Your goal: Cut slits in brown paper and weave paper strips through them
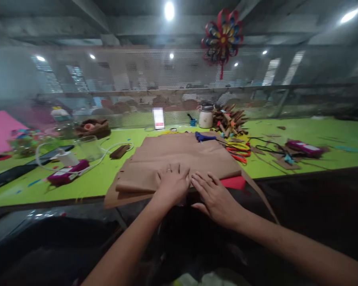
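Observation:
Brown kraft paper (pixel 179 149) lies in a layered, folded stack across the front edge of the green table. My left hand (pixel 173 182) presses flat on its near edge, fingers spread and pointing away from me. Beside it, almost touching, my right hand (pixel 213 196) rests on the same edge with fingers stretched and the thumb hanging below. Under the paper's right corner shows a piece of red paper (pixel 233 182). A blue-handled glue gun (pixel 205 137) lies on the far right part of the stack. Scissors with orange and yellow handles (pixel 238 151) lie just right of it.
A purple power strip (pixel 68 173) with a white charger and cable sits left; another purple strip (pixel 304 148) lies right among paper scraps. Behind the stack stand a phone (pixel 158 118), a white jar (pixel 206 116) and a pile of brown paper rolls (pixel 231 121). A clear cup (pixel 89 147) stands left.

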`<state>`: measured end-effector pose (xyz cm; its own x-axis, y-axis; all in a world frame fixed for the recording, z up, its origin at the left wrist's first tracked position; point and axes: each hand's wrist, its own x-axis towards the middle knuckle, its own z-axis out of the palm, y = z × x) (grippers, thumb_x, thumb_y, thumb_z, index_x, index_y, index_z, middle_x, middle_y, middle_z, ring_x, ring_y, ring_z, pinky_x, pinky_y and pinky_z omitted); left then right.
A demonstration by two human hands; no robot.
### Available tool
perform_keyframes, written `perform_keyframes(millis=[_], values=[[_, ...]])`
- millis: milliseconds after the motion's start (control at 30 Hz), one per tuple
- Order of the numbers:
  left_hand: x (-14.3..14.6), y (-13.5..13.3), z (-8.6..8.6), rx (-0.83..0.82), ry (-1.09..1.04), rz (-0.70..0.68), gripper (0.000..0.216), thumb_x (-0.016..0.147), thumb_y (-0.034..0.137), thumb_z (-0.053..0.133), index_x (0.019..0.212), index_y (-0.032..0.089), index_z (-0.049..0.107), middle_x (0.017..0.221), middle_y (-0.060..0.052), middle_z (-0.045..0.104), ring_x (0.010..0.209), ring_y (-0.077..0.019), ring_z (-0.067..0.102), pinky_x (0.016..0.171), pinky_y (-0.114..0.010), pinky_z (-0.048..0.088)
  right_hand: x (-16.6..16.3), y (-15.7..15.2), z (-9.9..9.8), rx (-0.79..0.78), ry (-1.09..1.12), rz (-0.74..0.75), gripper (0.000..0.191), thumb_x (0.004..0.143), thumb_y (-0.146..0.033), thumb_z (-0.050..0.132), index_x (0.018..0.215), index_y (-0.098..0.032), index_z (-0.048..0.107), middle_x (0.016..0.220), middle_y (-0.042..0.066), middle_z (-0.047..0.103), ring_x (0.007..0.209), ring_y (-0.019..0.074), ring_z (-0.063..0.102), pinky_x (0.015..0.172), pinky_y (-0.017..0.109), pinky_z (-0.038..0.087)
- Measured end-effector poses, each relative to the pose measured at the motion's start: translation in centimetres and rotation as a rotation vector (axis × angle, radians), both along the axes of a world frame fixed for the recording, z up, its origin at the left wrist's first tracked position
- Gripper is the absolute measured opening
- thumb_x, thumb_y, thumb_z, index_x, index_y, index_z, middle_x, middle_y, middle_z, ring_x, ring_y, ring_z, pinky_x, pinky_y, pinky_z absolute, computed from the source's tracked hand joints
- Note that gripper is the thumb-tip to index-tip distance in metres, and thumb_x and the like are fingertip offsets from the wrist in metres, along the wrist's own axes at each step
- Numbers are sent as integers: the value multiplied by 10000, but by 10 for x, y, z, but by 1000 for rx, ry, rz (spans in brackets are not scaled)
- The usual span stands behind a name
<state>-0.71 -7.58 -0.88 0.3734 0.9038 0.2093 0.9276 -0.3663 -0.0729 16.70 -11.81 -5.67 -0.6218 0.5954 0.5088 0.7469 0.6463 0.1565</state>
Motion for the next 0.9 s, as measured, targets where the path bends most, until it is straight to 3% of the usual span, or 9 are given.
perform_keyframes(millis=[467,733,900], values=[[1,4,7,-16,38,19,472,927,396,245,1342,296,446,1416,-138,395,1244,-449,361,878,-669,321,47,-19,8,39,5,-301,561,885,-447,482,1290,-60,491,1342,219,482,1271,320,407,1073,527,255],[0,5,6,-15,53,13,474,927,406,237,1342,298,440,1417,-134,394,1247,-444,357,869,-663,336,80,-26,9,54,-64,-461,541,906,-458,430,1252,-51,513,1274,235,534,1224,339,440,1017,548,266],[1,3,6,-11,32,11,471,926,388,241,1340,290,442,1408,-136,397,1240,-447,354,876,-673,315,78,-30,28,54,-55,-504,491,894,-500,425,1113,-100,605,1148,215,610,1115,344,500,945,547,326]])
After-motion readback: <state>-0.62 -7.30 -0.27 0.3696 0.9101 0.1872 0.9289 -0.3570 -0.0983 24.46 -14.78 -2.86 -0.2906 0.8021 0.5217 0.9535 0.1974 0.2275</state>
